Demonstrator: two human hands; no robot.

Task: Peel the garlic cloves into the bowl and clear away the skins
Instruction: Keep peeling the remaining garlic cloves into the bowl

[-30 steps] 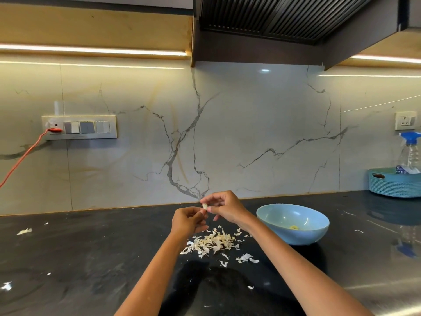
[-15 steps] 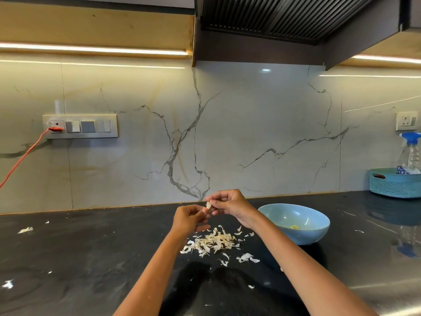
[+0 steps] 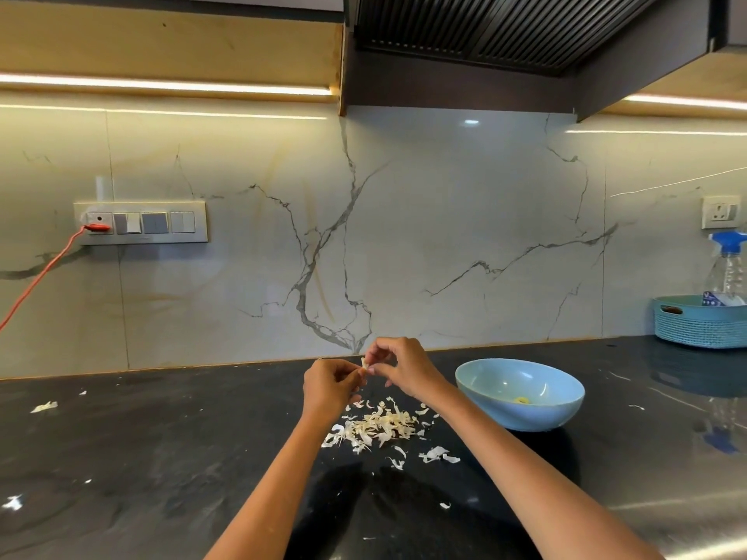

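Two bare forearms reach in from the bottom edge over a dark counter [image 3: 161,458]. Stray skin bits lie nearest the camera; further in, a pile of skins [image 3: 378,428] sits on the counter just below the hands. Left hand [image 3: 329,386] has fingers curled, pinching one side of a garlic clove [image 3: 364,363]. Right hand [image 3: 400,367] has fingers curled too, pinching the clove from the other side. Clove is held in the air between both sets of fingertips, above the pile, left of the bowl [image 3: 521,412]. Bowl is light blue, on the counter just right of the right forearm, something small and yellowish at its bottom. More scraps lie far left. Farther back right, a teal basket [image 3: 697,327] with a spray bottle [image 3: 727,268]. Marble wall behind, switch panel [image 3: 141,223] with red cable [image 3: 40,276] at left.
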